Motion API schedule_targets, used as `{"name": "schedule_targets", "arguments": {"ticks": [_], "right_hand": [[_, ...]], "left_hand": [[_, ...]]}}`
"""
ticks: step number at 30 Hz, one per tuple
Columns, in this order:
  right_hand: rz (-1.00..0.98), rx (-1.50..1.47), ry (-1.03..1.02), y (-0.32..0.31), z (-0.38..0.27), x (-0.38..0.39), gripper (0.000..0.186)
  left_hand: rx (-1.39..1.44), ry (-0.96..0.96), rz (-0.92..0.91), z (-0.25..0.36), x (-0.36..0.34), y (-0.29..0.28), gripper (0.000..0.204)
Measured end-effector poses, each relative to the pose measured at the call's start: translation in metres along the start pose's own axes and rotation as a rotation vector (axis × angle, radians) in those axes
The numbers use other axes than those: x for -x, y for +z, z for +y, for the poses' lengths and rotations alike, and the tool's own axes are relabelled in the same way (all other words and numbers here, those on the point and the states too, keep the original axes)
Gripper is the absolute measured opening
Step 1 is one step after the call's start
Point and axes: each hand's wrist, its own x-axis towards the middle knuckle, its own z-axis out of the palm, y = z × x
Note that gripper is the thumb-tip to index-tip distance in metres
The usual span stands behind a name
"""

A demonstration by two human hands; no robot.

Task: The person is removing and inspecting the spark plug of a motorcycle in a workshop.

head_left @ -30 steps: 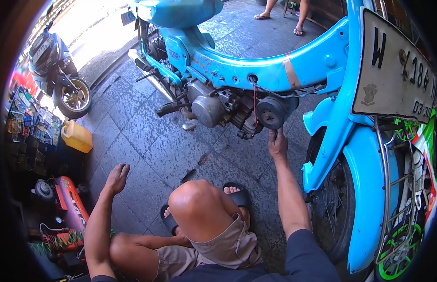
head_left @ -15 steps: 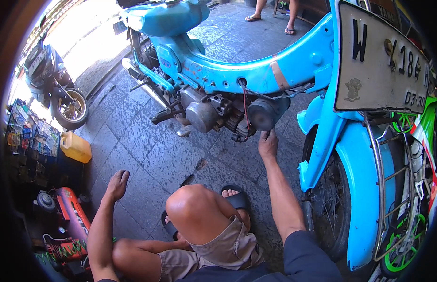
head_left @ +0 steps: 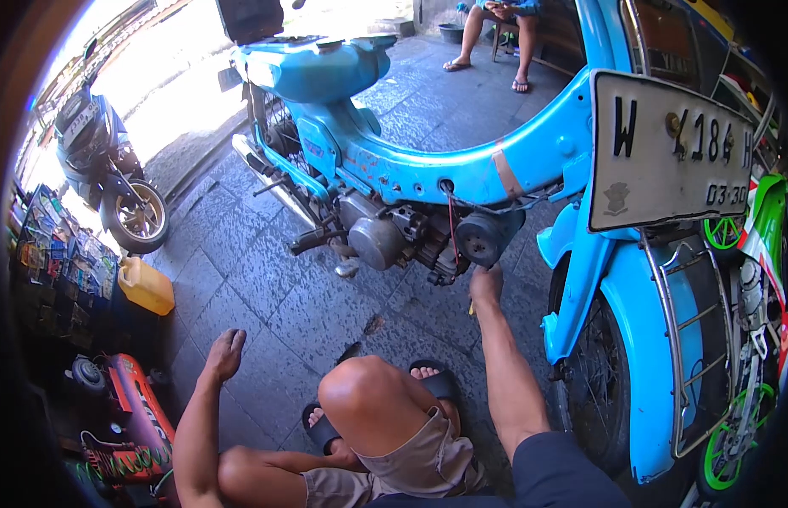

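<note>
A light-blue step-through motorcycle (head_left: pixel 411 173) stands in front of me, its engine (head_left: pixel 377 241) bare under the frame. Ahead of the engine hangs a round black part (head_left: pixel 480 240) with a ringed face. My right hand (head_left: pixel 487 288) reaches up to the lower edge of that part, fingers closed. A small yellow bit shows at the side of this hand; what it belongs to is hidden. My left hand (head_left: pixel 227 354) hovers over the floor on the left, fingers extended and holding nothing.
On the left are a yellow jerrycan (head_left: pixel 146 285), a rack of small items (head_left: pixel 59 254) and a red machine (head_left: pixel 140 398). A dark scooter (head_left: pixel 114 169) stands behind them. At right are the front wheel (head_left: pixel 593 381) and a green-wheeled motorcycle (head_left: pixel 754 296). A person (head_left: pixel 504 34) sits at the back.
The whole scene sits lower in view as my head has shifted. The round part's face, smeared before, now looks sharp. A yellow bit has come into sight by my right hand.
</note>
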Motion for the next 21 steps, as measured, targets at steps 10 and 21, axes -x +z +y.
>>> {"name": "schedule_targets", "arguments": {"ticks": [10, 21], "right_hand": [[0.013, -0.168, 0.243, 0.001, 0.023, -0.037, 0.05], [-0.274, -0.607, 0.441, 0.024, 0.005, -0.026, 0.028]], "left_hand": [[0.083, 0.046, 0.032, -0.006, -0.01, 0.003, 0.052], [0.161, -0.007, 0.043, -0.048, -0.012, 0.011, 0.058]]}}
